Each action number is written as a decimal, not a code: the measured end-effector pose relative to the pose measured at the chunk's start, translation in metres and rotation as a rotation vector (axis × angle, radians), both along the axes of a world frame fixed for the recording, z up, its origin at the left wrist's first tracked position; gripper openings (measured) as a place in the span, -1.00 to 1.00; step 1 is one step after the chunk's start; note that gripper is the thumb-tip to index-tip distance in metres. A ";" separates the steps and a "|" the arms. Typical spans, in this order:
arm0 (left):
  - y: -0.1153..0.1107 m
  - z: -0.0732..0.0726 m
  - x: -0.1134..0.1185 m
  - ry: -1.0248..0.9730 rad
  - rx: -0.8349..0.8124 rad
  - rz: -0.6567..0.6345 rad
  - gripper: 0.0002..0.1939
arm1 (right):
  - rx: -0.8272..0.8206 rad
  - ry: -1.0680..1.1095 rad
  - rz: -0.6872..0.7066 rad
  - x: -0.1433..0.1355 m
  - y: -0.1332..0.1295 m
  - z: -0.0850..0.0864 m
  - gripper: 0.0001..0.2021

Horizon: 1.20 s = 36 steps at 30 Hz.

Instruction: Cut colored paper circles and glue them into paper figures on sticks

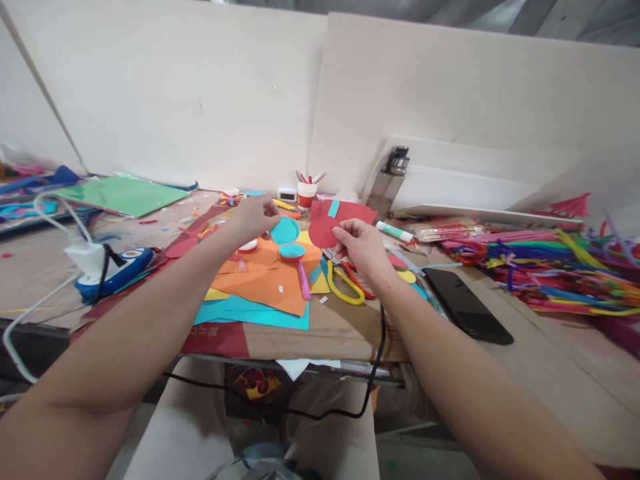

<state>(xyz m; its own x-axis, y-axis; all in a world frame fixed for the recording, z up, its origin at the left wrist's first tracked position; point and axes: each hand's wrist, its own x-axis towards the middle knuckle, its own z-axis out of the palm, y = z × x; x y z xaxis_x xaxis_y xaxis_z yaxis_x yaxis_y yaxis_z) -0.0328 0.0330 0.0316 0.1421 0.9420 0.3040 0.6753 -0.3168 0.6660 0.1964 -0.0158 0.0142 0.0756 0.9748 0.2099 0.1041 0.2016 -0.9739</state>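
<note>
The left hand (257, 219) pinches a flat turquoise paper disc (285, 231) and the right hand (361, 247) a matte red one, both raised above smooth orange sheets (270, 283) beside yellow-handled scissors (347, 285).

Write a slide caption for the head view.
Above a craft-strewn table, the left hand holds a blue disc, the right hand a red disc.

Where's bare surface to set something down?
Best: cardboard right of and in front of the phone. Smaller: front strip between blue sheets and black cable; bench between green sheet and blue power strip, few scraps. Crowded: middle, with orange sheet and scissors; right rear, pipe cleaners.
</note>
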 end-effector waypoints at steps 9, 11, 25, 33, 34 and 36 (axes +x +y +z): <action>0.011 -0.014 0.000 -0.392 -0.059 -0.073 -0.71 | 0.017 0.000 -0.021 0.002 0.003 0.001 -0.87; 0.014 -0.017 0.001 -0.437 -0.086 -0.089 -0.69 | 0.018 0.002 -0.026 0.002 0.003 0.000 -0.86; -0.015 -0.020 0.033 -0.417 -0.105 -0.202 -0.77 | 0.054 -0.022 0.128 -0.002 0.004 -0.008 -0.80; -0.014 -0.023 0.038 -0.570 -0.222 -0.426 -0.55 | 0.056 -0.077 0.081 -0.001 0.008 -0.010 -0.89; -0.014 -0.023 0.038 -0.574 -0.233 -0.453 -0.54 | 0.063 -0.080 0.068 -0.001 0.008 -0.010 -0.89; -0.014 -0.024 0.038 -0.581 -0.257 -0.487 -0.52 | 0.088 -0.081 0.047 -0.001 0.008 -0.009 -0.88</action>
